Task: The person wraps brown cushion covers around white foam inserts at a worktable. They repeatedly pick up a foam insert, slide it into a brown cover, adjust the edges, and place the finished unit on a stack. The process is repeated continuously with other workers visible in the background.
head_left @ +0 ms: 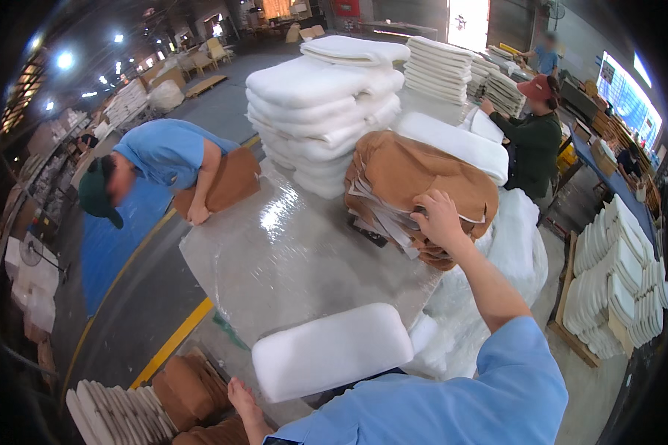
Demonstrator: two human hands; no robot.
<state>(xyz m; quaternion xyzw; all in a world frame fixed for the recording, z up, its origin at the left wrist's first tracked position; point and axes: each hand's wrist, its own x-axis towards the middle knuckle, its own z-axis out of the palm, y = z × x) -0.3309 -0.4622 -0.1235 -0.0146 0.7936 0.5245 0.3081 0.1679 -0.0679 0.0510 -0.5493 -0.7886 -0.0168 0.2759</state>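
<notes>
My right hand (439, 219) reaches out to a pile of brown fabric covers (416, 167) at the right side of the table. Its fingers are bent and closed on the near edge of the top cover. The covers have pale undersides that show along the left of the pile. Close in front of me lies a white padded cushion block (334, 348), long with rounded corners. My left hand (245, 404) is low beside the left end of this block, its fingers stretched out and apparently holding nothing.
A tall stack of white padding (304, 111) stands at the table's (252, 259) far side. At left a person in a blue shirt (171, 152) bends over a brown cover (226, 182). Another person (531, 141) works at far right. Cushion stacks (119, 411) stand lower left.
</notes>
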